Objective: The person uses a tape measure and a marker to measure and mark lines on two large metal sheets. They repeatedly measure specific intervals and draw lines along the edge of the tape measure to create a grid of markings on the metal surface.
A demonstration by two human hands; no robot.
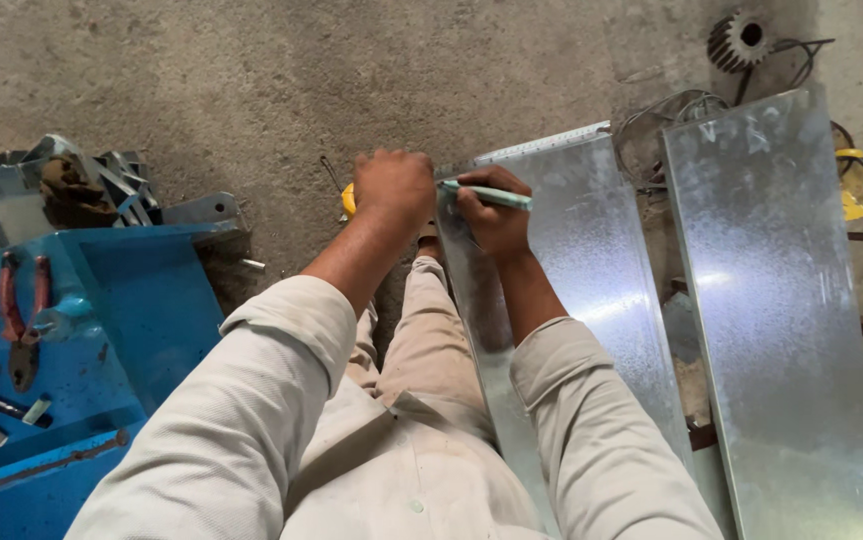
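My right hand [493, 212] grips a pale green marker pen [487, 195] and holds its tip at the far left corner of a long galvanised metal sheet [591, 290]. My left hand [393, 188] is closed just left of the sheet's corner, over a yellow object [348, 199] that it mostly hides; it looks like a tape measure. A steel ruler [541, 146] lies along the sheet's far edge. My legs in beige trousers are below the hands.
A second galvanised sheet [771, 300] lies to the right. A blue metal machine [81, 340] with red-handled pliers [21, 320] stands at the left, scrap metal [61, 190] behind it. A gear wheel [738, 40] and wires lie on the concrete floor at top right.
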